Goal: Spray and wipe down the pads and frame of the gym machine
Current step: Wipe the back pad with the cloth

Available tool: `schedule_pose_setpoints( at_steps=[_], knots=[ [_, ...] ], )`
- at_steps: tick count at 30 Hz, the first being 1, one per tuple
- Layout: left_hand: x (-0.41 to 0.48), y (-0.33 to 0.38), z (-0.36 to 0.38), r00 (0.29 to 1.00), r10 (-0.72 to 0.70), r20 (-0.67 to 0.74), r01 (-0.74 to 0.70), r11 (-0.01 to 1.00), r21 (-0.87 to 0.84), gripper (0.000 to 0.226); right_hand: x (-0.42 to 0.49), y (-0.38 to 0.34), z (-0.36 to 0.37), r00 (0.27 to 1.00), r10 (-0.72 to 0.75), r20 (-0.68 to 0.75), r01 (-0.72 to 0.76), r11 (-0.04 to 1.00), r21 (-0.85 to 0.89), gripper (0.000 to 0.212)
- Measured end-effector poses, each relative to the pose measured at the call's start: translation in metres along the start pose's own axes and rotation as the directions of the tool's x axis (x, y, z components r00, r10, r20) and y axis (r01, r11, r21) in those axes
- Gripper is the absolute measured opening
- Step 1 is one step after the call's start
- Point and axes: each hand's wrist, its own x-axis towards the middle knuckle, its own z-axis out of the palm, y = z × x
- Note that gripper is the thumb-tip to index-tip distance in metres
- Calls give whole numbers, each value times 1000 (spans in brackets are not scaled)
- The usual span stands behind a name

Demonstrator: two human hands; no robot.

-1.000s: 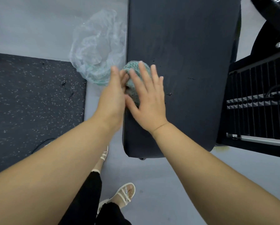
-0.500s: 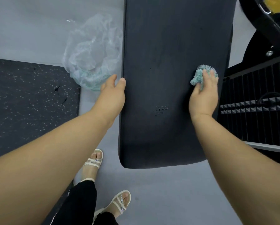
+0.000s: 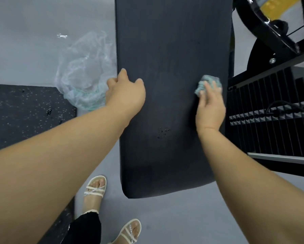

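Head view, looking down. Long black padded bench pad point(image 3: 172, 85) runs up the middle of the frame, its rounded near end over grey floor point(image 3: 174, 222).

- Left hand point(image 3: 124, 92): on the pad's left edge, fingers bent over the rim, steadying it.
- Right hand point(image 3: 210, 110): near the pad's right edge, fingers laid over a bunched teal knitted cloth point(image 3: 209, 81), thumb against the wad's side, clamping it down onto the cover. Slightly blurred.
- Cluster of small spray droplets point(image 3: 162, 132) beads on the pad nearer than both hands, not yet wiped.

Handling, as judged: the pad looks like firm foam under a smooth matte vinyl-type skin, fixed to the machine, so it should take pressure without shifting. Wet patches are likely slick. Best hold is the side rim, as the left hand has it. The cloth is soft, light and limp. It needs gathering in the fingers or it will drag and unfold.

Surroundings: crumpled clear plastic bag point(image 3: 84, 76) on the floor left of the pad. Black speckled rubber mat point(image 3: 24, 111) further left. Glossy black tubular machine frame point(image 3: 271, 32) with bolts at upper right. Ribbed black guard panel point(image 3: 271, 95) below it. Frame looks hard and smooth.
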Motion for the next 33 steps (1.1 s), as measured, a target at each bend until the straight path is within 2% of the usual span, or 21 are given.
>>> schedule_pose_setpoints(
  at_steps=[2,4,6,8,10,12,13,14,16,17,19,20,21,22,24,26,28,29,30,32,33],
  knots=[
    [1,-11,-7,997,75,-26,-70,987,146,56,14,-12,7,955,272,-115,-266,962,64,34],
    [3,-29,-12,987,156,-26,-150,976,157,59,12,-42,28,935,313,-165,-301,949,96,35],
    [6,-38,-14,984,171,-42,-168,984,68,66,-5,-80,52,980,112,-164,-92,988,124,35],
    [9,-39,-16,989,137,-63,-133,989,61,70,-33,-109,71,969,-235,-75,242,965,105,32],
    [15,-37,-18,990,125,-60,-120,988,93,69,-42,-113,70,813,-579,56,568,811,137,28],
    [18,-32,-17,993,106,-43,-100,987,125,68,-20,-87,59,692,-712,122,701,703,122,29],
    [18,-28,-14,995,92,-39,-86,986,143,68,-5,-70,50,715,-687,130,683,726,81,28],
    [17,-24,-10,996,77,-38,-70,983,170,70,8,-50,40,789,-606,106,606,795,31,29],
    [17,-12,-1,997,58,-51,-45,974,224,76,32,-16,18,951,-305,49,306,952,-7,31],
    [18,-8,2,997,44,-68,-28,974,226,79,40,-10,10,992,-125,7,125,992,21,32],
    [23,-1,6,995,-4,-104,23,983,180,78,50,-17,13,976,196,-98,-186,977,102,34],
    [26,-1,5,993,-28,-115,45,988,145,76,51,-30,21,951,278,-135,-262,957,124,36],
    [29,-3,4,992,-44,-120,58,992,116,75,49,-49,33,952,266,-154,-248,961,126,36],
    [32,-6,3,992,-47,-117,59,993,102,75,43,-70,46,978,158,-139,-142,983,119,36],
    [37,-9,2,995,-30,-95,39,994,99,76,19,-111,67,981,-191,-35,193,977,93,35],
    [42,-10,-1,997,-34,-76,39,997,68,76,6,-123,72,832,-548,85,537,835,122,32],
    [46,-8,-3,996,-63,-66,66,997,50,73,29,-101,61,675,-728,120,717,685,129,30],
    [46,-8,-3,995,-76,-64,80,996,51,72,45,-82,54,684,-719,125,713,695,93,30],
    [47,-8,-3,994,-82,-69,86,994,59,70,61,-61,43,754,-646,119,645,762,55,30],
    [45,-8,-2,993,-76,-85,84,992,89,69,87,-20,20,936,-347,61,346,938,27,33],
    [43,-7,-2,994,-64,-87,72,993,97,68,95,-8,9,989,-146,4,145,988,49,35]
  ],
)
